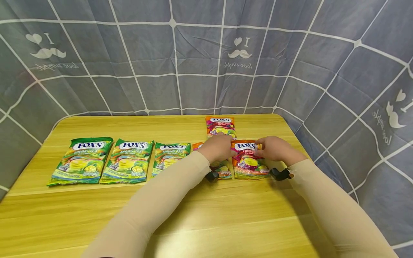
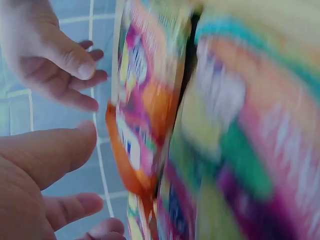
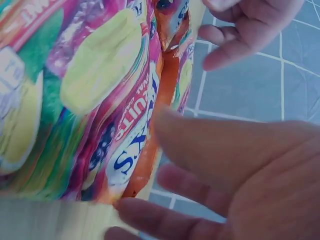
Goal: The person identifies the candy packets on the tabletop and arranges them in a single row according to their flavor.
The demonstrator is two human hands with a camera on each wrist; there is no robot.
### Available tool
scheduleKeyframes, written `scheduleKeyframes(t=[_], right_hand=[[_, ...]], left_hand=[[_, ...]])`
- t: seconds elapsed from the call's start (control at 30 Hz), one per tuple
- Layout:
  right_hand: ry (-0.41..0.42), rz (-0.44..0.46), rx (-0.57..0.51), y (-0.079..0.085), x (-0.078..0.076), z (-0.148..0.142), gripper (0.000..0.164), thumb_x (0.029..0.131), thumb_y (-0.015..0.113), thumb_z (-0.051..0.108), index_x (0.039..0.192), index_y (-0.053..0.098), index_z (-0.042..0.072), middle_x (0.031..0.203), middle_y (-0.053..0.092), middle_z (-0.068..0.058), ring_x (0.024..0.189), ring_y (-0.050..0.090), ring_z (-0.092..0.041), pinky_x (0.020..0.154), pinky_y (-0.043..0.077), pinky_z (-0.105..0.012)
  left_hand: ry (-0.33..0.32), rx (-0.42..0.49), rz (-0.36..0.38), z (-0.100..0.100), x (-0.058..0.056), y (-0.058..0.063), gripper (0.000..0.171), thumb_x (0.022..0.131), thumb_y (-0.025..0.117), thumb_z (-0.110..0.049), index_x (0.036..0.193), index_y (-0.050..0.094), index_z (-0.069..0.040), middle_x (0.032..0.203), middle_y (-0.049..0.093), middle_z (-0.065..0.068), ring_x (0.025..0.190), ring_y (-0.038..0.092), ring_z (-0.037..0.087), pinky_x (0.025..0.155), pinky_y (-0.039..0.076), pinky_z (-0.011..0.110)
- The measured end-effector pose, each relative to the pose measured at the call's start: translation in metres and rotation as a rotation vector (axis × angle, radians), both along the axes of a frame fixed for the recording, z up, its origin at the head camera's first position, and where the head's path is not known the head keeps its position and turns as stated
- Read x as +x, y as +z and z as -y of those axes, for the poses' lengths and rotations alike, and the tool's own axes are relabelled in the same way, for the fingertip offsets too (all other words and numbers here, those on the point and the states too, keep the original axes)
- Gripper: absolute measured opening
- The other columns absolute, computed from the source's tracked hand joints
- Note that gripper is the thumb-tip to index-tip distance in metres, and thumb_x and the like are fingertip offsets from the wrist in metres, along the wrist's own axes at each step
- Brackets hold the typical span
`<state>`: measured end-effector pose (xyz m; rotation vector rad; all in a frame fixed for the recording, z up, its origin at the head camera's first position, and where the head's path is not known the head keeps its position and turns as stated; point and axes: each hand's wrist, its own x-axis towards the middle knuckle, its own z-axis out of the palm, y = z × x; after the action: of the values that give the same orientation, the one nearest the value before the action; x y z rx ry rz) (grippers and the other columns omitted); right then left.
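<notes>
A red-and-orange Fox's Fruits candy bag [image 1: 248, 163] lies between my two hands, at the right end of a row. My left hand [image 1: 219, 147] is by its upper left corner, over a similar orange bag [image 1: 226, 173] that it partly hides. At the upper right corner is my right hand [image 1: 276, 148]. In the left wrist view the left thumb [image 2: 60, 152] and fingers are spread, just off the bag. The right thumb [image 3: 200, 150] overlaps the bag's orange top edge in the right wrist view, fingers loosely extended; firm contact cannot be told.
Another Fruits bag [image 1: 220, 126] lies behind, near the table's back edge. Three green Spring Tea bags, the leftmost [image 1: 82, 161], the middle [image 1: 127, 161] and the nearest [image 1: 169, 154], line the left. A grey checked curtain [image 1: 200, 53] surrounds the wooden table [image 1: 206, 222].
</notes>
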<state>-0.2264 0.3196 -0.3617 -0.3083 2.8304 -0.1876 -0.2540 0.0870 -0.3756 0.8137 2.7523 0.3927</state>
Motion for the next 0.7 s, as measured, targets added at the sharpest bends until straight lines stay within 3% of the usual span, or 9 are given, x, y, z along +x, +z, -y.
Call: scheduleKeyframes(t=[0.13, 0.27, 0.4, 0.53, 0.7], right_hand=[[-0.049, -0.059, -0.084, -0.002, -0.011, 0.009, 0.052, 0.101, 0.069, 0.03, 0.143, 0.062, -0.001, 0.121, 0.073, -0.023, 0.106, 0.069, -0.036, 0.1, 0.055, -0.055], [-0.06, -0.09, -0.137, -0.007, -0.025, 0.017, 0.058, 0.104, 0.066, 0.032, 0.151, 0.055, 0.001, 0.143, 0.063, -0.027, 0.129, 0.063, -0.044, 0.112, 0.048, -0.06], [-0.084, -0.107, -0.186, -0.012, -0.038, 0.027, 0.061, 0.106, 0.064, 0.034, 0.157, 0.049, 0.003, 0.156, 0.052, -0.025, 0.143, 0.051, -0.046, 0.119, 0.04, -0.061], [-0.112, -0.096, -0.229, -0.016, -0.049, 0.035, 0.064, 0.106, 0.062, 0.036, 0.16, 0.044, 0.007, 0.161, 0.047, -0.023, 0.147, 0.046, -0.045, 0.122, 0.037, -0.06], [-0.126, -0.081, -0.251, -0.021, -0.06, 0.041, 0.066, 0.107, 0.06, 0.037, 0.163, 0.04, 0.009, 0.164, 0.044, -0.022, 0.149, 0.044, -0.044, 0.123, 0.036, -0.06]], left_hand=[[0.072, 0.055, -0.018, 0.014, -0.016, 0.002, 0.072, 0.101, 0.069, -0.048, 0.159, 0.047, -0.011, 0.154, 0.058, 0.01, 0.147, 0.047, 0.031, 0.121, 0.044, 0.045], [0.175, 0.137, 0.017, 0.027, -0.029, 0.0, 0.076, 0.1, 0.07, -0.047, 0.162, 0.042, -0.013, 0.161, 0.049, 0.013, 0.151, 0.041, 0.037, 0.124, 0.038, 0.052], [0.255, 0.207, 0.08, 0.036, -0.038, -0.004, 0.082, 0.098, 0.072, -0.047, 0.165, 0.036, -0.013, 0.163, 0.042, 0.018, 0.148, 0.043, 0.039, 0.121, 0.041, 0.057], [0.291, 0.257, 0.149, 0.042, -0.043, -0.008, 0.087, 0.098, 0.072, -0.049, 0.167, 0.031, -0.016, 0.162, 0.04, 0.02, 0.144, 0.047, 0.039, 0.12, 0.042, 0.058], [0.297, 0.248, 0.171, 0.045, -0.048, -0.012, 0.087, 0.098, 0.072, -0.051, 0.167, 0.03, -0.018, 0.159, 0.042, 0.023, 0.141, 0.05, 0.04, 0.121, 0.041, 0.057]])
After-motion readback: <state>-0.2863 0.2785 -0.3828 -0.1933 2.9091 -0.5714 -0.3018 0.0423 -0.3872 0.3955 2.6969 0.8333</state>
